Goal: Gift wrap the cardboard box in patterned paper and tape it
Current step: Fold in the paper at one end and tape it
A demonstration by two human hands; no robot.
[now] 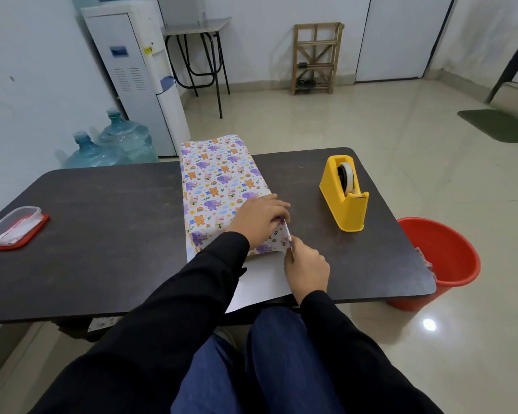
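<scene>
The left hand (257, 222), lying on the wrapped box (219, 180), and the right hand (307, 270) below it are both pinching the paper flap (287, 238) at its near right corner.

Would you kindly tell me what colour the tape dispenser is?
The tape dispenser is yellow, seen best in the head view.

box (219, 186): paper-covered, lengthwise mid-table | tape dispenser (345, 194): yellow, upright, right
</scene>
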